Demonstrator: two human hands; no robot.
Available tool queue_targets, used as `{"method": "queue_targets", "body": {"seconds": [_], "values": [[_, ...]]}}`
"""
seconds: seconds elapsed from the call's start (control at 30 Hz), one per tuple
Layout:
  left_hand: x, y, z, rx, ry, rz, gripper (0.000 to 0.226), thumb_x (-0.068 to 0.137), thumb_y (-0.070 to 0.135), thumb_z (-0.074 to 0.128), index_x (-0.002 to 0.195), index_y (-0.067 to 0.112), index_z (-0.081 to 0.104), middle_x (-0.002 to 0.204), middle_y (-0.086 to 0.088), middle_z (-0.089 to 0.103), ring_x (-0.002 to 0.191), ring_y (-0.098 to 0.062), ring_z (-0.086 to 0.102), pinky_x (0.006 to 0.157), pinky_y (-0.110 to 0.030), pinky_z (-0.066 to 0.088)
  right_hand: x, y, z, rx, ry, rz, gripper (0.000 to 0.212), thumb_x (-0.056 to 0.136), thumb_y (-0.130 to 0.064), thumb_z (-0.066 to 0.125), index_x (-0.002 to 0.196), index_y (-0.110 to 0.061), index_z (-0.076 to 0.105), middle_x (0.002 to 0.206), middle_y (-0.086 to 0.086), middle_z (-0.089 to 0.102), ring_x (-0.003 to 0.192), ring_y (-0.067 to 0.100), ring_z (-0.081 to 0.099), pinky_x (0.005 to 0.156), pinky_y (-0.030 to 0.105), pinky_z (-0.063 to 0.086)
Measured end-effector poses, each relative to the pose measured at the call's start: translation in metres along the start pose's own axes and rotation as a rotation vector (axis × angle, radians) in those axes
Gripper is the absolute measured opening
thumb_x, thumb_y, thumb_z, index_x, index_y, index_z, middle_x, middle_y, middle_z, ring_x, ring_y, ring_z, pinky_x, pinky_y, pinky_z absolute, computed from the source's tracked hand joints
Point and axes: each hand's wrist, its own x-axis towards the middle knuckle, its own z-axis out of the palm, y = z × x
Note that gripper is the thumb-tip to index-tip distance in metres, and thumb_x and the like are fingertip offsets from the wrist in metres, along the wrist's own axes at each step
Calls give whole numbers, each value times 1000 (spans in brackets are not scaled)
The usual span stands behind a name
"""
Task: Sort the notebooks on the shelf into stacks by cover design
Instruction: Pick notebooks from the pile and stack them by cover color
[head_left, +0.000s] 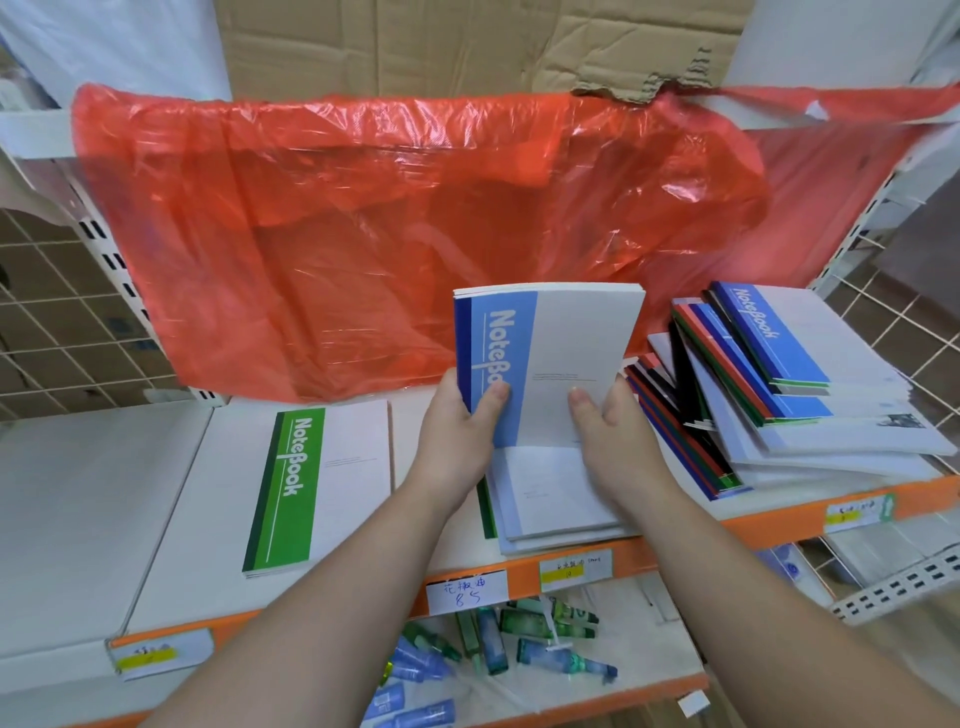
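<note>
Evidently the sorting is in its early part. Both hands grip a thin bundle of notebooks with a light-blue cover (540, 364) held upright above the shelf (78, 493): the left hand (457, 421) clasps its spine edge with the thumb on the cover, the right hand (618, 431) clasps the opposite edge. At about nine o'clock from the hands, one green-striped notebook (306, 488) lies flat, apparently the start of a sorted stack. Directly below the held bundle, at six o'clock, a small pile (550, 499) sits near the shelf's front edge, a green spine showing at its left side. At three o'clock a jumbled heap (779, 395) of blue, red, green and dark spines lies unsorted, and that looks like most of the work left
</note>
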Motion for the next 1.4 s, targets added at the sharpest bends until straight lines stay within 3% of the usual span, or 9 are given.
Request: {"method": "queue_targets", "body": {"seconds": [0.2,0.33,0.47,0.57,0.7,0.8,0.93,1.07,1.4], "values": [[0,9,-5,46,19,0,27,99,29,56,125,23,54,114,16,66,96,7,61,73,-9,48,2,-10,1,-30,4,-17,17,102,-21,46,118,-25,49,105,-20,60,96,-7,54,71,1,40],[-2,15,-33,121,133,54,22,97,30,58,118,23,56,113,12,67,102,-6,63,88,-29,51,4,-28,24,-63,-11,-56,13,101,-18,49,114,-19,50,97,-19,57,84,-12,51,62,-6,33],[-13,15,-78,164,292,52,20,96,29,60,112,20,52,103,10,65,94,-8,62,81,-30,50,0,-40,69,-61,-114,-70,23,98,-19,51,120,-16,58,111,-11,65,101,2,60,79,2,42],[-23,6,-109,106,419,-54,20,97,26,56,113,18,46,95,9,62,86,-7,61,72,-27,46,-7,-43,108,-86,-212,5,29,97,-31,51,122,-16,56,119,-6,64,109,11,60,96,28,47],[-27,-20,-149,83,448,-308,10,95,19,48,105,17,46,101,-5,64,87,-21,63,70,-33,48,-22,-47,149,-137,-311,171,40,99,-25,47,136,-14,40,128,1,58,110,20,58,80,24,42],[-30,-35,-172,135,415,-399,3,96,16,49,96,18,47,101,-8,66,87,-26,66,71,-39,55,-29,-46,167,-153,-400,359,40,95,-16,41,133,-12,33,112,3,59,94,21,61,69,30,53],[-28,-47,-188,258,370,-400,7,93,21,52,90,19,46,98,-7,68,88,-31,67,78,-48,58,-25,-37,179,-344,-421,326,37,93,-16,43,130,-9,37,124,7,58,106,26,59,85,34,51],[-19,-51,-194,470,305,-380,11,94,27,55,97,18,49,97,-1,65,90,-27,64,81,-43,54,-16,-27,185,-434,-382,269,33,94,-25,51,125,-13,49,125,4,60,111,25,59,93,38,50],[4,-72,-202,670,243,-359,21,96,28,55,111,14,59,97,2,58,86,-22,52,72,-28,39,-7,-8,200,-504,-326,221,30,95,-26,51,122,-13,54,124,4,62,110,25,58,89,36,50]]}}
